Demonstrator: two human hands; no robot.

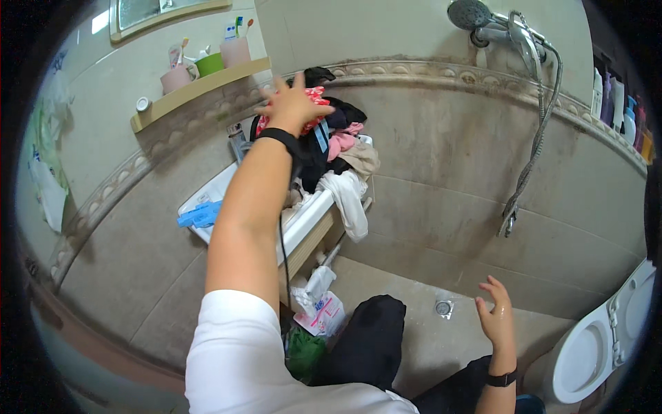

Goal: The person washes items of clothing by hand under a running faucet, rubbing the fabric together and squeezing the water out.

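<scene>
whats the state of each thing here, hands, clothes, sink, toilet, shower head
left hand: fingers spread, on the clothes
right hand: open, holding nothing
clothes: heaped in the sink, a white piece hanging over its edge
sink: full
toilet: lid up
shower head: in its wall holder

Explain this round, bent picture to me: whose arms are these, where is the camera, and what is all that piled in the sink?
No machine here: a person wears a wide-angle camera on the head, looking down, so walls curve toward the rim. Both arms are the person's own. The left hand reaches up onto a pile of clothes heaped in a white sink; whether its grip has closed on a garment cannot be told. The right hand hangs open and empty above the tiled floor, near a floor drain. A shower head and hose hang on the wall, a toilet stands to the right, and cups with toothbrushes sit on a shelf.
</scene>
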